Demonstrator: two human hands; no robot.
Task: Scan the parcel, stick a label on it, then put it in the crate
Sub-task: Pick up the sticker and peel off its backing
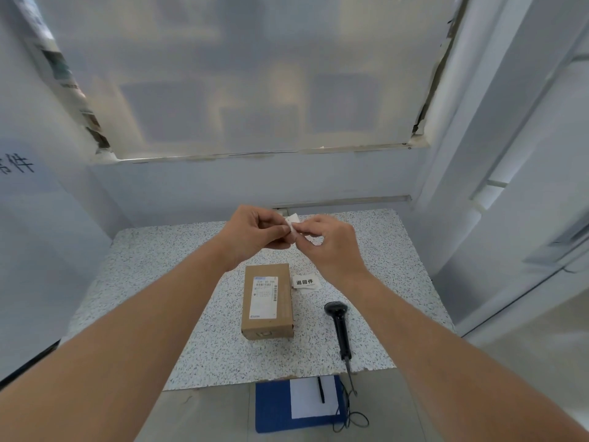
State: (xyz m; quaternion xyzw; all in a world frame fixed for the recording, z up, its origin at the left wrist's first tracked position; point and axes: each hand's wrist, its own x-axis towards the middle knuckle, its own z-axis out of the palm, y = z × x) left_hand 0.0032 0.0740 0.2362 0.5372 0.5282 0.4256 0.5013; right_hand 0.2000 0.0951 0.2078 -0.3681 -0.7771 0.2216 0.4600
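My left hand (255,229) pinches one edge of a small white label (292,222), fingers closed on it, arm stretched forward above the speckled table (159,282). The parcel (267,301) lies flat below, its printed slip up, no new label on it yet. My right hand (328,240) pinches the label's other edge; I seem to be peeling it. The scanner (338,327) lies right of the parcel, so scanning looks done. Sticking and crating remain; no crate shows.

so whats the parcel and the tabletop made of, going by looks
Parcel: brown corrugated cardboard, matte, with a white printed paper label on top. Tabletop: looks like speckled stone or terrazzo-style laminate, white with dark flecks; the chipped front edge leaves it open.
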